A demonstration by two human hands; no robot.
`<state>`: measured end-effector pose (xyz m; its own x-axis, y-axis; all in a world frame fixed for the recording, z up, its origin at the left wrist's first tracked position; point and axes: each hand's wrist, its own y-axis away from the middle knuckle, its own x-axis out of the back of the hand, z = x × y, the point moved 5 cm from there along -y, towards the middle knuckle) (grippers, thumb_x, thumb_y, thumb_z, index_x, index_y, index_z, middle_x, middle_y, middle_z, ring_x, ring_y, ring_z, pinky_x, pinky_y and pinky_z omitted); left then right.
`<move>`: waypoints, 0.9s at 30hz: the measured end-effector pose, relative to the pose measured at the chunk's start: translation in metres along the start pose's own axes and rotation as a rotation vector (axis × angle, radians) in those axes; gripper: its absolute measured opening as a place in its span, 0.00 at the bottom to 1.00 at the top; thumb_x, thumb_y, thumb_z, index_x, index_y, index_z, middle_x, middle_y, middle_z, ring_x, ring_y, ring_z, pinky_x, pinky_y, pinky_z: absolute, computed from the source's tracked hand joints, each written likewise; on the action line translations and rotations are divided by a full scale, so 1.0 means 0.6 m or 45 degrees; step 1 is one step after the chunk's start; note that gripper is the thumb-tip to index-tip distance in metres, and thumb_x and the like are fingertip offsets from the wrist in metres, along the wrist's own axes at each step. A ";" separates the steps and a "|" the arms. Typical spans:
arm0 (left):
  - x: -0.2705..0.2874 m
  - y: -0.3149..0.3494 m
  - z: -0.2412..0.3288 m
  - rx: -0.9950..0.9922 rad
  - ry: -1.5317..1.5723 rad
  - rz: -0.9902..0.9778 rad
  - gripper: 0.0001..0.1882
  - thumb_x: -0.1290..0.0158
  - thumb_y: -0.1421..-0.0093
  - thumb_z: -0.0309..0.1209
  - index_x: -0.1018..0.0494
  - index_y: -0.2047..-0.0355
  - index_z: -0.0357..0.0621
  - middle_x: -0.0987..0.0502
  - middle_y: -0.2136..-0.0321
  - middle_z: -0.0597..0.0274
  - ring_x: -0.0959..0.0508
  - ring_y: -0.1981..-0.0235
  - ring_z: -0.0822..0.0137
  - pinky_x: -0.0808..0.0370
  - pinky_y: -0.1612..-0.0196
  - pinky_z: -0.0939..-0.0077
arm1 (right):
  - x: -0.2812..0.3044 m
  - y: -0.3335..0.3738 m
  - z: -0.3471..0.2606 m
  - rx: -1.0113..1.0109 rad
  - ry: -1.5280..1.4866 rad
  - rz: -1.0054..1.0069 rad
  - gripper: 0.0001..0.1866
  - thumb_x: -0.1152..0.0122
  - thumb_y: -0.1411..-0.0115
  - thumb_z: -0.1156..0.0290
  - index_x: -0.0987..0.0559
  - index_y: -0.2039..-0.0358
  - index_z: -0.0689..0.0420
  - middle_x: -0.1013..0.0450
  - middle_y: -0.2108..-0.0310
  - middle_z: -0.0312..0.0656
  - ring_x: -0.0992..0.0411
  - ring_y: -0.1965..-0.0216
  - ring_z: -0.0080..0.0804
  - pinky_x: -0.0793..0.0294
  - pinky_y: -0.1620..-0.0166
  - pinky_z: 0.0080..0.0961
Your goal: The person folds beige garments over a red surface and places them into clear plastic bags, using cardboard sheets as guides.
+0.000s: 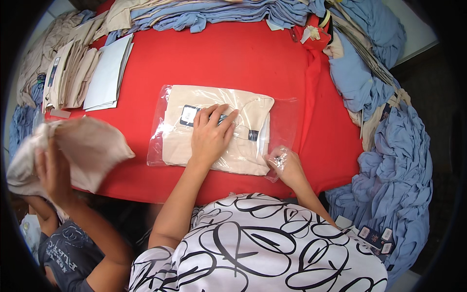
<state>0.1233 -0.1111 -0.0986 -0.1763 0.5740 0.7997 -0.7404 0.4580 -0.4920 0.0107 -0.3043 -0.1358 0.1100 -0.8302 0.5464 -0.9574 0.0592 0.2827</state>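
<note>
A folded beige garment [185,146] lies inside a clear plastic bag [284,117] on the red table cover. Dark-and-white labels show through the film on its upper left and right side. My left hand [212,138] rests flat on the bag over the middle of the garment, fingers stretched out and covering part of a label. At the bag's lower right corner, my right hand [289,168] is closed on the loose film of its open-looking right end. The right fingertips are partly hidden by the shiny, crumpled plastic.
At the left, a co-worker's hand [53,173] holds up a beige garment [92,146], blurred. Folded beige garments [73,78] and white card sheets [108,70] lie at the far left. Blue garments are piled along the back [214,17] and right [394,170], with loose tags [374,236] nearby.
</note>
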 end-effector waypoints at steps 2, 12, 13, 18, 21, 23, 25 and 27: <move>0.003 -0.005 -0.003 -0.025 0.004 -0.031 0.17 0.41 0.45 0.32 0.21 0.54 0.50 0.25 0.51 0.62 0.30 0.49 0.55 0.35 0.45 0.57 | 0.010 0.009 -0.029 -0.322 -0.411 0.035 0.13 0.38 0.40 0.72 0.25 0.56 0.61 0.25 0.67 0.40 0.25 0.66 0.26 0.27 0.62 0.21; -0.026 -0.017 0.200 -0.047 0.377 -0.385 0.19 0.43 0.45 0.45 0.21 0.68 0.39 0.26 0.67 0.52 0.25 0.63 0.53 0.30 0.60 0.58 | -0.090 -0.031 0.053 -0.164 -1.597 0.088 0.24 0.41 0.37 0.71 0.34 0.43 0.62 0.24 0.58 0.45 0.23 0.62 0.29 0.23 0.60 0.23; -0.032 -0.018 0.196 -0.062 0.378 -0.384 0.16 0.43 0.43 0.41 0.21 0.68 0.39 0.26 0.69 0.53 0.24 0.65 0.54 0.29 0.62 0.59 | -0.095 -0.031 0.053 -0.214 -1.743 0.065 0.24 0.41 0.36 0.70 0.35 0.42 0.61 0.24 0.57 0.45 0.23 0.62 0.29 0.23 0.59 0.22; 0.007 0.009 0.229 -0.353 0.637 -0.356 0.10 0.45 0.44 0.32 0.21 0.65 0.40 0.26 0.71 0.57 0.24 0.68 0.57 0.27 0.62 0.64 | -0.112 -0.036 0.029 -0.286 -1.954 -0.079 0.25 0.42 0.36 0.71 0.36 0.41 0.62 0.24 0.57 0.45 0.24 0.60 0.29 0.22 0.60 0.23; 0.031 0.020 0.261 -0.533 0.758 -0.453 0.12 0.45 0.43 0.33 0.20 0.60 0.42 0.27 0.68 0.58 0.24 0.66 0.60 0.27 0.61 0.64 | -0.123 -0.051 0.013 -0.093 -1.602 -0.211 0.25 0.42 0.36 0.73 0.37 0.41 0.62 0.24 0.57 0.46 0.24 0.58 0.29 0.21 0.62 0.24; 0.046 0.029 0.248 -0.490 0.775 -0.557 0.17 0.44 0.42 0.37 0.22 0.55 0.42 0.26 0.63 0.60 0.25 0.63 0.59 0.27 0.59 0.68 | -0.121 -0.049 -0.009 -0.058 -1.506 -0.227 0.25 0.42 0.36 0.74 0.37 0.41 0.63 0.25 0.57 0.46 0.24 0.57 0.29 0.20 0.64 0.25; 0.076 0.037 0.225 -0.395 0.801 -0.588 0.19 0.43 0.41 0.39 0.23 0.52 0.43 0.25 0.61 0.61 0.24 0.61 0.58 0.27 0.57 0.70 | -0.104 -0.020 -0.044 -0.215 -1.624 -0.168 0.24 0.45 0.35 0.73 0.39 0.40 0.62 0.25 0.57 0.47 0.23 0.59 0.32 0.19 0.64 0.27; 0.100 0.025 0.139 0.023 0.721 -0.351 0.25 0.43 0.42 0.43 0.25 0.47 0.44 0.26 0.53 0.55 0.26 0.52 0.55 0.30 0.50 0.66 | -0.105 -0.017 -0.059 -0.304 -1.731 -0.262 0.24 0.47 0.33 0.72 0.39 0.40 0.61 0.26 0.57 0.47 0.23 0.62 0.33 0.18 0.66 0.28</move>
<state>0.0475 -0.1265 -0.0294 0.3898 0.7092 0.5875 -0.7212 0.6318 -0.2841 0.0230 -0.2330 -0.1449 -0.2324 -0.7084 -0.6664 -0.8727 -0.1506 0.4644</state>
